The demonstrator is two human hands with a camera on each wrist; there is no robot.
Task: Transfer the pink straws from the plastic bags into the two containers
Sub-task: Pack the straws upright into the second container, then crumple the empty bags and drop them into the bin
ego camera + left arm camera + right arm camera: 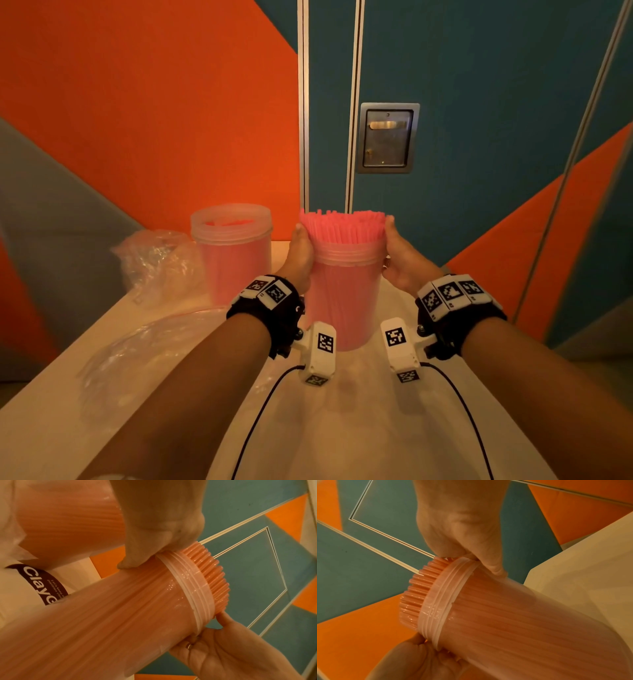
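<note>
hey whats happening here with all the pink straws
A person is loading pink straws into clear containers on a table. Both hands grip the nearer container near its threaded rim, the left hand on one side and the right hand on the other; the straws stick out above the rim. A second container, also holding straws, stands behind on the left beside crumpled plastic bags.

Behind the far edge of the pale table (376,428) stands a wall of orange panels (154,102) and teal panels (479,102), with a grey panel (51,240) low on the left. Two light vertical strips (303,102) run down the wall near its middle. A recessed metal plate (387,137) sits in the teal part. At the left wrist view's left edge lies a white label (46,586) printed "Clay"
</note>
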